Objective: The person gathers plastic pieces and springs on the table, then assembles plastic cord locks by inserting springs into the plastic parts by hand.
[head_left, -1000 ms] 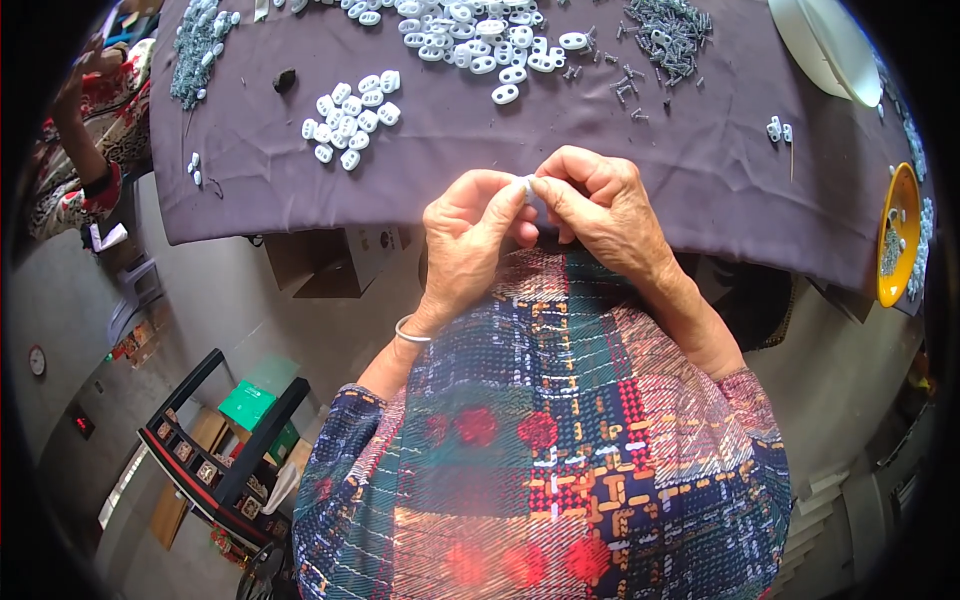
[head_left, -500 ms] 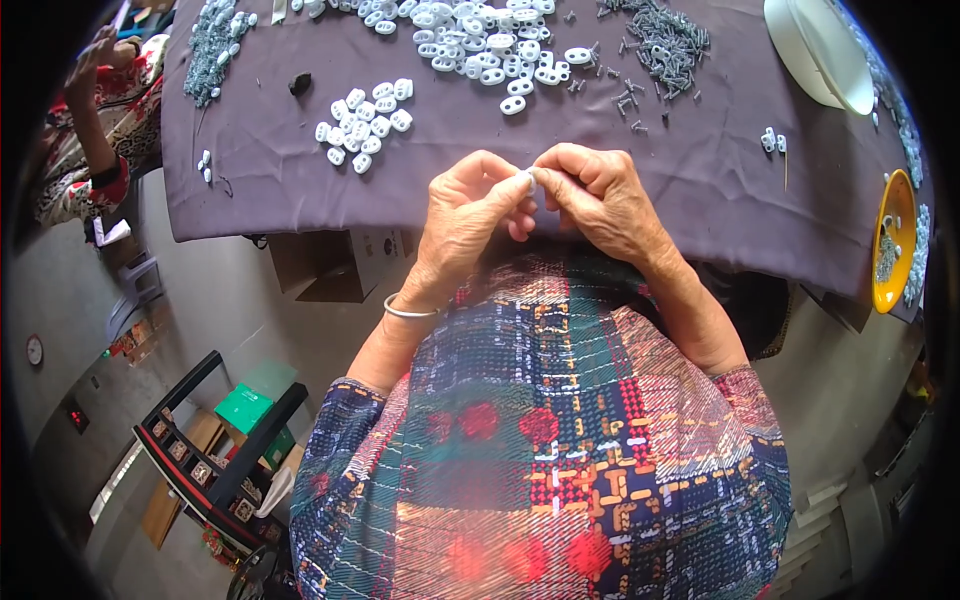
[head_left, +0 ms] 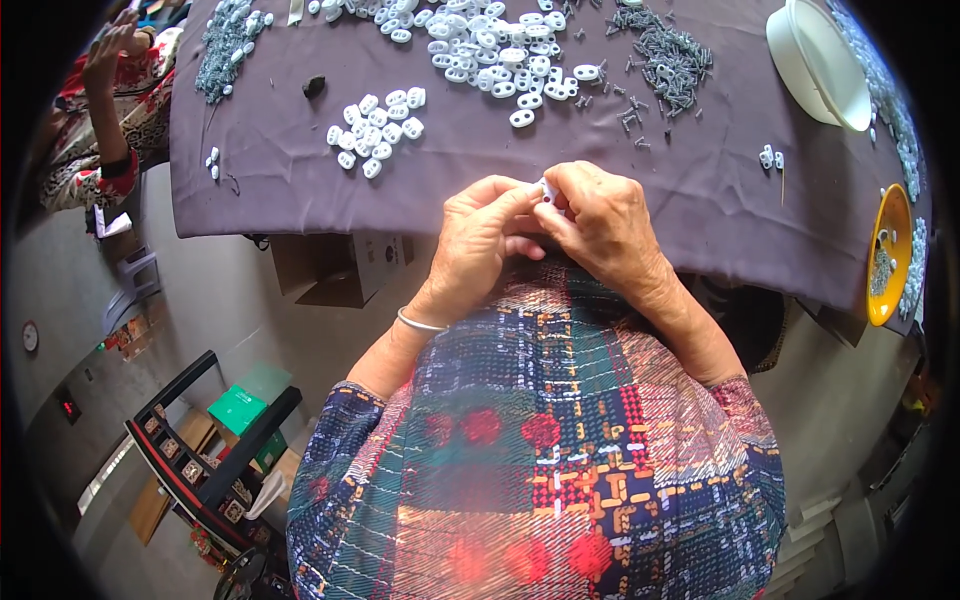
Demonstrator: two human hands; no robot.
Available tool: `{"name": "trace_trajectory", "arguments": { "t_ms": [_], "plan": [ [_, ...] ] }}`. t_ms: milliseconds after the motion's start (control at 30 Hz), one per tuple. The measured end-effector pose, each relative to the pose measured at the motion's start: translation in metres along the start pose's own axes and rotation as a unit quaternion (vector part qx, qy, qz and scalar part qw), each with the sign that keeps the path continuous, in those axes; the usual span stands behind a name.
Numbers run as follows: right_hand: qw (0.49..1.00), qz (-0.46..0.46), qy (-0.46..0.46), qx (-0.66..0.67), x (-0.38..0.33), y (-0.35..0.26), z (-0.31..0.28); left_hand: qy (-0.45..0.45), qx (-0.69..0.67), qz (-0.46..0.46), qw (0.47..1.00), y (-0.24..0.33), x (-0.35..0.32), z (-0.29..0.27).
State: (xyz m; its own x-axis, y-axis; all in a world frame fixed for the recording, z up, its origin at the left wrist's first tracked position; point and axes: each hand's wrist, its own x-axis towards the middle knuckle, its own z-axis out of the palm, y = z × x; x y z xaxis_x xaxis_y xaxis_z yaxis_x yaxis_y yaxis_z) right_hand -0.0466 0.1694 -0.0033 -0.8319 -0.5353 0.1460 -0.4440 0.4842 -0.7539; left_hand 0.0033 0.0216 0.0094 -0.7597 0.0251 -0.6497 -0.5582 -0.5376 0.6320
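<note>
Both my hands meet above the near edge of the cloth-covered table, pinching one small white oval plastic piece with a dark hole. My left hand is closed, thumb and forefinger on the piece's left side. My right hand is closed too, its curled fingers covering much of the piece. Whether a screw is also between the fingers is hidden. Beyond my hands lies a small cluster of white two-hole pieces. Farther back spreads a larger heap of like pieces, with a pile of small grey screws to its right.
The dark purple tablecloth hangs over the near edge. A white tub stands at the far right; a yellow dish holds small parts. Pale bluish small parts lie at far left, beside a dark lump. Another person's arm shows beyond.
My right hand has rolled over the white piece, and its hole now shows. Both hands sit slightly lower and farther right in the picture; the whole view has shifted a little.
</note>
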Motion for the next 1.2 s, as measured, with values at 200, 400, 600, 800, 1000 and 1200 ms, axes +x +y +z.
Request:
{"name": "trace_trajectory", "arguments": {
  "t_ms": [200, 400, 600, 800, 1000, 1200],
  "plan": [
    [0.999, -0.008, -0.017, -0.030, -0.004, -0.001, 0.001, 0.009, 0.033, 0.019, 0.999, -0.004, -0.002, 0.000],
    [0.997, -0.073, 0.023, -0.020, -0.005, 0.002, 0.009, 0.031, 0.039, 0.077, 0.996, -0.014, 0.000, 0.000],
    [0.993, -0.106, 0.045, -0.042, -0.004, 0.003, 0.009, 0.034, 0.036, 0.112, 0.992, -0.015, 0.000, 0.004],
    [0.992, -0.103, 0.070, -0.038, -0.006, 0.002, 0.012, 0.039, 0.023, 0.125, 0.991, -0.016, -0.002, 0.008],
    [0.990, -0.047, 0.132, -0.027, -0.003, -0.002, 0.015, 0.021, 0.007, 0.105, 0.994, -0.005, -0.002, 0.006],
    [0.980, -0.139, 0.142, -0.027, -0.003, 0.001, 0.019, 0.009, 0.038, 0.093, 0.995, -0.003, -0.003, 0.001]
  ]
}}
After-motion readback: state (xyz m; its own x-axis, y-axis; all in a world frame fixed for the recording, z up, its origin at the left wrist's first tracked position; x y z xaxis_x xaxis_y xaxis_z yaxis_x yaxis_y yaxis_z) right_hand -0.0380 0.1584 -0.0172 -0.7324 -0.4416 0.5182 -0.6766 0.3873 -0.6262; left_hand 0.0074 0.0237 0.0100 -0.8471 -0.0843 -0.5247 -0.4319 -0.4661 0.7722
